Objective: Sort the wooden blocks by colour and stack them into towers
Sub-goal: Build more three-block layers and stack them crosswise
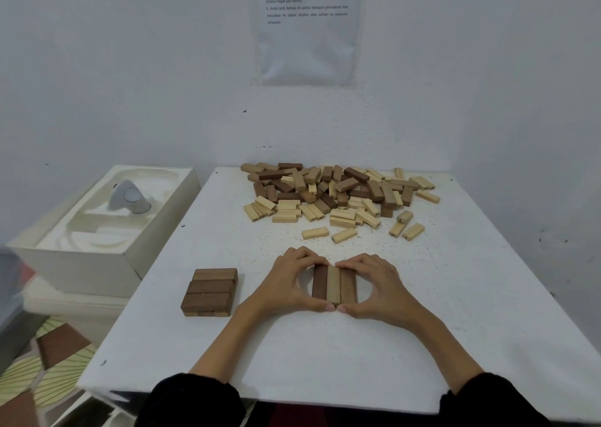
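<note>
Row of three blocks (334, 284): lies flat at the near middle of the white counter (325, 355), long sides touching; dark brown on the left, pale tan in the middle, mid-brown on the right.
Left hand (287, 283): grip curled round the row's left side, fingertips on the far ends, thumb on the near ends.
Right hand (379, 285): mirrors it on the right side, grip clamped on the row; the two thumbs meet at the near edge.
Started stack (209, 291): brown blocks in two layers, left of the hands and apart from them.
Unsorted pile (335, 189): dark and pale blocks heaped at the counter's far edge, pale ones scattered along its near side.
White box (81, 260): beside the counter on the left, holding a grey device (128, 197).
Wall: a printed sheet (305, 36) hangs above the pile.
</note>
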`<action>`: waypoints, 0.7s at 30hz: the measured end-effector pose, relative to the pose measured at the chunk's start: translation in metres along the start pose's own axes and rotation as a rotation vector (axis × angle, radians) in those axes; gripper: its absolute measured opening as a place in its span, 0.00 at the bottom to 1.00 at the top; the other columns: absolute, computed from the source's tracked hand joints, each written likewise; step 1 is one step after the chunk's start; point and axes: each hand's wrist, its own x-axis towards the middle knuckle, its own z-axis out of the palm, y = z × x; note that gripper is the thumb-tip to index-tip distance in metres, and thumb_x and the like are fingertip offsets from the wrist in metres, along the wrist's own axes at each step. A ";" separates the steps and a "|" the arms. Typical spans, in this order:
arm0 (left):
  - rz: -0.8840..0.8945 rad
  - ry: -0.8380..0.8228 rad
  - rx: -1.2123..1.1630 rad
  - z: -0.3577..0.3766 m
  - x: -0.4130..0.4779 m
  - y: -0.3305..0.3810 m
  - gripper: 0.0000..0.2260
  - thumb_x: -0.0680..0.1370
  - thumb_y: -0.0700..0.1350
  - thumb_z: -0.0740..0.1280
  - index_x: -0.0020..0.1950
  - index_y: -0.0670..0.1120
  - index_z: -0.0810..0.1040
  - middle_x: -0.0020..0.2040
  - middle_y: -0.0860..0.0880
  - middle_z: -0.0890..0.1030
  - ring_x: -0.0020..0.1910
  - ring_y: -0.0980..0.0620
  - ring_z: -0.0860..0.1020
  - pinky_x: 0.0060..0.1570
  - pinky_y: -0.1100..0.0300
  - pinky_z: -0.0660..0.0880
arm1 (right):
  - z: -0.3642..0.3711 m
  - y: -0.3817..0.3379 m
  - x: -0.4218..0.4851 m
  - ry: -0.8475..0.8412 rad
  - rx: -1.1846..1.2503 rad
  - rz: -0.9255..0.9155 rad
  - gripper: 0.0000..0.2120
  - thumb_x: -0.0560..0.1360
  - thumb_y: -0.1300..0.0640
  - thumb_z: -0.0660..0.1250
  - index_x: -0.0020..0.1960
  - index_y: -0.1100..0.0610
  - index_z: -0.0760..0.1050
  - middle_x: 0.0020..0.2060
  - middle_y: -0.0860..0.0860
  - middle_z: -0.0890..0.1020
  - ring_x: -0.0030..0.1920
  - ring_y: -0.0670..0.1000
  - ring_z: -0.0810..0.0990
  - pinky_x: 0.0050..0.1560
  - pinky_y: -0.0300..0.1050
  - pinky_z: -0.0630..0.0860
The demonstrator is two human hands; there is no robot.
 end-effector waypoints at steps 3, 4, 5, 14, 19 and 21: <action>0.016 0.014 0.020 -0.008 -0.002 0.005 0.34 0.57 0.67 0.72 0.61 0.57 0.75 0.54 0.61 0.73 0.56 0.61 0.67 0.56 0.63 0.65 | -0.003 -0.006 0.001 0.034 0.057 -0.018 0.34 0.57 0.34 0.71 0.62 0.36 0.68 0.54 0.33 0.71 0.57 0.35 0.66 0.63 0.51 0.65; 0.033 0.023 0.043 -0.013 -0.002 0.007 0.35 0.57 0.67 0.72 0.61 0.56 0.76 0.54 0.60 0.73 0.55 0.60 0.66 0.56 0.63 0.65 | -0.005 -0.010 0.002 0.050 0.077 -0.026 0.34 0.56 0.35 0.71 0.62 0.36 0.68 0.54 0.33 0.71 0.57 0.35 0.66 0.63 0.51 0.66; 0.049 0.028 0.068 -0.020 -0.003 0.008 0.35 0.58 0.68 0.72 0.62 0.56 0.76 0.54 0.60 0.73 0.55 0.60 0.66 0.56 0.63 0.65 | -0.007 -0.014 0.003 0.060 0.094 -0.035 0.34 0.56 0.35 0.71 0.61 0.35 0.68 0.55 0.33 0.71 0.58 0.35 0.67 0.62 0.51 0.66; 0.018 0.069 0.170 -0.092 -0.035 -0.003 0.33 0.59 0.69 0.70 0.61 0.60 0.72 0.55 0.63 0.70 0.55 0.64 0.64 0.57 0.64 0.64 | 0.007 -0.078 0.037 0.049 0.066 -0.165 0.38 0.55 0.31 0.64 0.64 0.43 0.71 0.57 0.42 0.73 0.57 0.42 0.66 0.58 0.44 0.62; -0.055 0.094 0.167 -0.118 -0.068 -0.030 0.33 0.57 0.71 0.71 0.59 0.65 0.70 0.55 0.62 0.71 0.56 0.61 0.66 0.59 0.59 0.67 | 0.041 -0.109 0.058 -0.009 0.044 -0.210 0.40 0.55 0.31 0.61 0.64 0.44 0.71 0.56 0.42 0.72 0.56 0.42 0.65 0.54 0.42 0.58; -0.072 0.125 0.130 -0.124 -0.080 -0.040 0.33 0.56 0.74 0.70 0.58 0.65 0.71 0.55 0.61 0.72 0.56 0.58 0.68 0.60 0.62 0.66 | 0.054 -0.120 0.064 -0.028 0.046 -0.225 0.40 0.55 0.30 0.61 0.64 0.44 0.71 0.56 0.42 0.73 0.57 0.42 0.66 0.55 0.41 0.58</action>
